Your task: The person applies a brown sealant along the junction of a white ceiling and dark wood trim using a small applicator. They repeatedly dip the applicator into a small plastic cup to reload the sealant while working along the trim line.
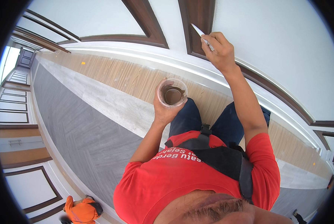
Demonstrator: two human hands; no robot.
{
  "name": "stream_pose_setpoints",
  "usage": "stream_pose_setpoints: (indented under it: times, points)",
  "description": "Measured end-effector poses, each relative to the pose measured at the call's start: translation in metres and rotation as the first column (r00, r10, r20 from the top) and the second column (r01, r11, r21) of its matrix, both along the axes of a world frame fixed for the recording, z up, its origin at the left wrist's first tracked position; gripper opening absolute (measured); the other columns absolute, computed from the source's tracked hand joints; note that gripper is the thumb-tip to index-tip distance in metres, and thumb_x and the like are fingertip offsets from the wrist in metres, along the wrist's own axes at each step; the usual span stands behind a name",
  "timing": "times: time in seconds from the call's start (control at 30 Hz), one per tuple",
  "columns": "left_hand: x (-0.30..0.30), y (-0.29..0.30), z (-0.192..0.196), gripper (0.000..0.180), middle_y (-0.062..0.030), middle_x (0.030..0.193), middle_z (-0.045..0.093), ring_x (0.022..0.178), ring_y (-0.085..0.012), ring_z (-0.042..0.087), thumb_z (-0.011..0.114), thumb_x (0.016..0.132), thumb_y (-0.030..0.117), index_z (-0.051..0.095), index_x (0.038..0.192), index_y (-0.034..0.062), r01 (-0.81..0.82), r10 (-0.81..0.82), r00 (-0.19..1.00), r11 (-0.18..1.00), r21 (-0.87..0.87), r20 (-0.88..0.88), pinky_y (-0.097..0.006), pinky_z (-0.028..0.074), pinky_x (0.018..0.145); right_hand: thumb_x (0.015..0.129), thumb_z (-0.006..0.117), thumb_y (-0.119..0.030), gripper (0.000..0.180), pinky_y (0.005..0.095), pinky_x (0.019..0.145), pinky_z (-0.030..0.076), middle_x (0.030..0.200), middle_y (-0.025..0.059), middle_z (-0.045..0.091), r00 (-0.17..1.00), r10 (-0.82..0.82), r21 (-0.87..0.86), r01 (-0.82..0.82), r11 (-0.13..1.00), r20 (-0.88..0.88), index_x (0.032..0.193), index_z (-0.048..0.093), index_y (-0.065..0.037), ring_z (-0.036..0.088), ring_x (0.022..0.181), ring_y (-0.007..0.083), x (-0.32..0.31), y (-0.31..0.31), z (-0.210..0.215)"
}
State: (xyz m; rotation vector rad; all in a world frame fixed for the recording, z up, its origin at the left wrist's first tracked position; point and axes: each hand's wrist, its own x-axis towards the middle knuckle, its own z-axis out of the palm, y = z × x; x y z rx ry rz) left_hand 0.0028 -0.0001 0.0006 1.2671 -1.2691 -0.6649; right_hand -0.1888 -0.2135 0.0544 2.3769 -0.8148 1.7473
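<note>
My left hand (164, 112) is wrapped round a clear plastic cup (186, 89) held in front of my body. Brown paint (173, 96) lies in the bottom of the cup and smears its inner wall. Up at the wall, my right hand (220, 50) pinches a slim white paintbrush (199, 30). The brush's tip meets the dark brown wall moulding (192, 39), near its inner edge. Its bristles are too small to make out. White wall panel (279, 56) lies to the right of that moulding.
A white baseboard (196, 67) runs along the wall's foot. The floor has wood-look planks (126, 76), a pale strip (111, 100) and grey planks (81, 123). A person in orange (83, 211) is by the opposite wall, lower left. More brown-framed panels (161, 39) line my wall.
</note>
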Motion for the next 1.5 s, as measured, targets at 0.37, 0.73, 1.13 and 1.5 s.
stream_pose_setpoints:
  times: [0.37, 0.73, 1.13, 1.5]
  points:
    - [0.002, 0.001, 0.000, 0.094, -0.0136, 0.131, 0.058, 0.120, -0.0245, 0.061, 0.092, 0.068, 0.004, 0.040, 0.147, -0.0006, -0.002, 0.002, 1.000, 1.000, 0.006, 0.004, -0.037, 0.050, 0.103, 0.081, 0.080, 0.000, 0.019, 0.0294, 0.057, 0.055, 0.090, 0.0091, 0.067, 1.000, -0.015, -0.009, 0.015, 1.000, 0.023, 0.100, 0.075, -0.003, 0.068, 0.069, 0.0202, 0.005, 0.002, 0.016]
    - [0.002, 0.001, -0.002, 0.095, -0.0143, 0.130, 0.059, 0.119, -0.0242, 0.061, 0.093, 0.067, 0.005, 0.041, 0.146, -0.0015, -0.014, 0.014, 1.000, 1.000, 0.021, -0.016, -0.038, 0.050, 0.103, 0.081, 0.080, 0.001, 0.019, 0.0300, 0.057, 0.054, 0.090, 0.0094, 0.066, 0.999, -0.007, 0.011, 0.008, 1.000, -0.043, 0.099, 0.074, -0.002, 0.066, 0.067, 0.0202, 0.002, 0.003, -0.009]
    - [0.003, 0.002, -0.004, 0.095, -0.0141, 0.130, 0.059, 0.120, -0.0241, 0.061, 0.093, 0.067, 0.005, 0.040, 0.146, -0.0013, -0.016, 0.017, 0.999, 0.999, 0.029, -0.041, -0.038, 0.050, 0.103, 0.079, 0.082, -0.001, 0.020, 0.0290, 0.055, 0.054, 0.088, 0.0093, 0.066, 0.998, -0.031, -0.030, 0.029, 0.999, -0.052, 0.098, 0.074, -0.003, 0.066, 0.066, 0.0194, 0.005, 0.004, 0.000]
    - [0.004, 0.003, -0.007, 0.096, -0.0141, 0.130, 0.059, 0.121, -0.0242, 0.060, 0.094, 0.066, 0.007, 0.041, 0.146, -0.0014, -0.012, 0.014, 0.998, 0.999, 0.041, -0.059, -0.038, 0.050, 0.104, 0.077, 0.080, 0.001, 0.020, 0.0290, 0.051, 0.052, 0.088, 0.0061, 0.063, 1.000, -0.021, -0.087, 0.020, 0.996, -0.009, 0.095, 0.073, -0.003, 0.062, 0.060, 0.0181, 0.008, 0.000, 0.009]
